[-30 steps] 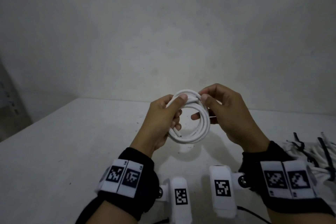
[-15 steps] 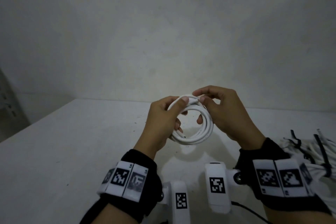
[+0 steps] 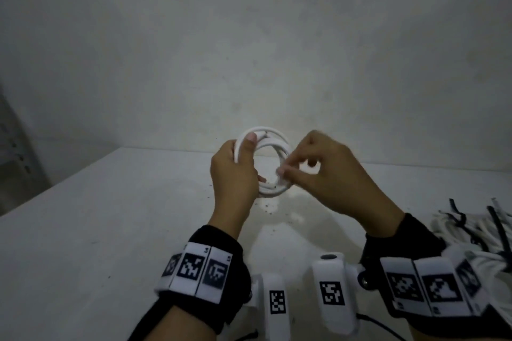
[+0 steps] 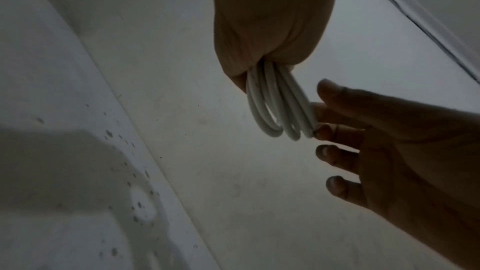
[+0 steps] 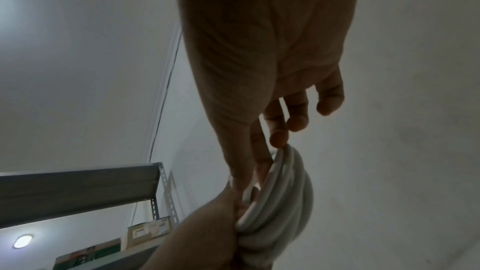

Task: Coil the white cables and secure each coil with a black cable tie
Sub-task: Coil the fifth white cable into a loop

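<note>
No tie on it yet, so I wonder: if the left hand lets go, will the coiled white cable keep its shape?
Probably not: the coiled white cable looks springy, its loops already splaying apart below the left hand. It likely weighs little, since the right hand steadies it with fingertips only.

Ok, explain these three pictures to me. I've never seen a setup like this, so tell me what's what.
No machine here: a person wears one camera on the head and one on each wrist; the patterned bands are wrist straps. The head view looks down at a white table. The left hand grips a coiled white cable in the air; the right hand pinches the coil's other side. The wrist views show the same coil up close. At the right lies a pile of white cables with black ties.
</note>
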